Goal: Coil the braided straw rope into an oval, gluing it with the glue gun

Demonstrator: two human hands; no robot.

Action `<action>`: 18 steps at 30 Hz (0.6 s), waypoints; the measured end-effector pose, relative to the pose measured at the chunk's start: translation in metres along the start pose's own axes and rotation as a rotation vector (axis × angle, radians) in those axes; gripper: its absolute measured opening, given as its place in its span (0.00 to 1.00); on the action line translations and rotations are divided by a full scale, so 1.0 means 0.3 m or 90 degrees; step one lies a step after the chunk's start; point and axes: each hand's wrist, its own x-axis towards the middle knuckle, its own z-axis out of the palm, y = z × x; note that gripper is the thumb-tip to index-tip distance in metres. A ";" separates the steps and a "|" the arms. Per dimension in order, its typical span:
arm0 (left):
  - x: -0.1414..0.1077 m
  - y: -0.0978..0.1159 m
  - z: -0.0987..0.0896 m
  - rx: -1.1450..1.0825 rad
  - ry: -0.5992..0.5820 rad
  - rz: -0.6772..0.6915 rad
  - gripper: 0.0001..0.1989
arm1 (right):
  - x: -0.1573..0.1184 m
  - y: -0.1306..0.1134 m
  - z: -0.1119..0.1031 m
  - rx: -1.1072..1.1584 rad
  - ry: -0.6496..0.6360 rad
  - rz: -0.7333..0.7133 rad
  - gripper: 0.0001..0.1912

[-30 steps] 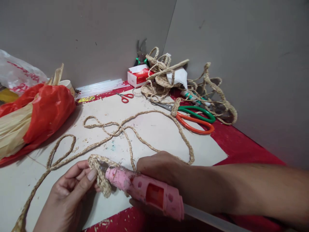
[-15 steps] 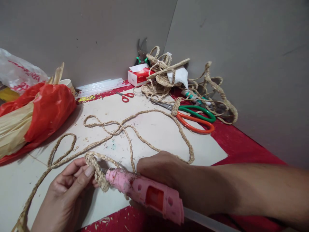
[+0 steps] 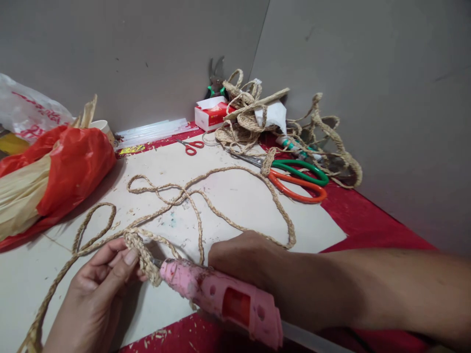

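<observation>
My left hand [image 3: 105, 289] pinches a small coiled piece of braided straw rope [image 3: 142, 260] between thumb and fingers. From its upper end the cord runs on over the white board. My right hand [image 3: 243, 257] is wrapped round a pink hot glue gun [image 3: 221, 296], its fingers partly hidden behind the body. The metal nozzle [image 3: 157, 264] points left, at the right side of the coiled piece; whether it touches cannot be made out. A clear glue stick [image 3: 312, 338] sticks out of the gun's rear. Long braided cord [image 3: 221, 213] lies in loops beyond both hands.
Large scissors [image 3: 298, 184] with green and orange handles and small red scissors [image 3: 191, 147] lie on the board [image 3: 235, 191]. Behind are glue sticks [image 3: 154, 130], a tissue box [image 3: 209, 116], pruning shears [image 3: 216, 81] and piled rope [image 3: 250, 122]. A red bag [image 3: 79, 162] of straw sits left.
My left hand has shifted slightly left with the coiled piece. The glue gun has barely moved, its nozzle now a little more exposed beside the braid.
</observation>
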 end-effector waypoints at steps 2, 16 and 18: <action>0.001 -0.002 -0.002 0.008 -0.001 0.017 0.16 | -0.001 0.001 0.001 0.002 0.001 -0.007 0.12; 0.005 0.009 0.001 -0.004 0.004 0.049 0.14 | 0.000 -0.003 0.000 -0.026 -0.008 0.002 0.12; 0.007 0.011 0.003 -0.006 0.001 0.054 0.13 | 0.001 0.000 -0.002 -0.029 -0.022 0.000 0.13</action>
